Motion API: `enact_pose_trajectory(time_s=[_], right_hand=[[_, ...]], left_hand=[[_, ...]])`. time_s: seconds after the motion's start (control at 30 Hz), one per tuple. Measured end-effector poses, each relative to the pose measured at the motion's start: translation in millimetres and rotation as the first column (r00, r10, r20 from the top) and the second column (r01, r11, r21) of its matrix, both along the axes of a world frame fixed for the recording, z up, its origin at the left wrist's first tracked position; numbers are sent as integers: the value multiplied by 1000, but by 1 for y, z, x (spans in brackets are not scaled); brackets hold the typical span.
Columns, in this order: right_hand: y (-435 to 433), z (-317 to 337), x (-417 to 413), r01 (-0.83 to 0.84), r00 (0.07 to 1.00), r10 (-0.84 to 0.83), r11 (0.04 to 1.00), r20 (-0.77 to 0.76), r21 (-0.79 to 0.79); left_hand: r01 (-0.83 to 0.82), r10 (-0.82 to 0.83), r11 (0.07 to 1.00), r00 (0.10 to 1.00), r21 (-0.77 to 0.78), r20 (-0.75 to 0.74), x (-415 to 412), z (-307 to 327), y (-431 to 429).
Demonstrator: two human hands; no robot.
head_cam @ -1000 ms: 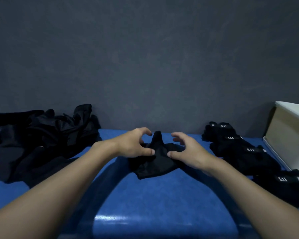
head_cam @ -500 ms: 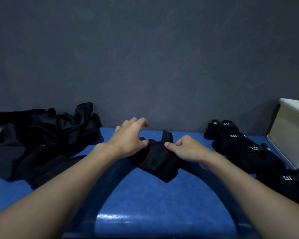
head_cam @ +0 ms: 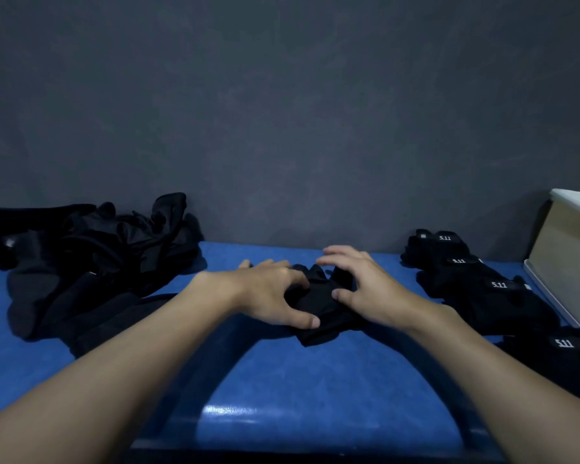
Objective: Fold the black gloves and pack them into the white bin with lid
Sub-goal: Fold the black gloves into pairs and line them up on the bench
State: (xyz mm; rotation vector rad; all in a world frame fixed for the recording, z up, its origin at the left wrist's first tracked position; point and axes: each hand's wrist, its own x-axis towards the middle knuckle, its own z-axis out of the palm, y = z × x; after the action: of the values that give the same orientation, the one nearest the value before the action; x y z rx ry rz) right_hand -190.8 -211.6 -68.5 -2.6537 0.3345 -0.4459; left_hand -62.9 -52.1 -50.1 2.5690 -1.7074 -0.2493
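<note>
The black glove (head_cam: 320, 309) lies crumpled in the middle of the worktop (head_cam: 315, 390), between your hands. Your left hand (head_cam: 268, 293) grips its left side, fingers curled into the cloth, thumb along the near edge. Your right hand (head_cam: 365, 286) arches over its right side, thumb on the cloth; whether those fingers pinch it cannot be told. The white bin (head_cam: 570, 262) stands far right.
</note>
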Motion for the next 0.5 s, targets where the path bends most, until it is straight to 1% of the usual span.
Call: enact_pose_trajectory(time_s=[0.07,0.2,0.27,0.4,0.5], right_hand=[[-4,-3,2,-18,1000,19,999,-22,26],[-6,-6,1,-1,970,10,999,-244,36],[-6,-4,-1,1,957,19,998,-290,66],[-6,-1,-2,-18,953,38,997,-299,70],[-7,4,-4,-45,975,71,991,-210,125]], left_hand=[[5,-5,1000,1000,9,-7,1,0,1],[4,-3,1000,999,14,-36,4,1,6],[4,-5,1000,999,-27,-34,4,1,6],[-6,3,995,1000,-99,-28,0,2,7],[-6,5,999,1000,-41,-16,1,1,9]])
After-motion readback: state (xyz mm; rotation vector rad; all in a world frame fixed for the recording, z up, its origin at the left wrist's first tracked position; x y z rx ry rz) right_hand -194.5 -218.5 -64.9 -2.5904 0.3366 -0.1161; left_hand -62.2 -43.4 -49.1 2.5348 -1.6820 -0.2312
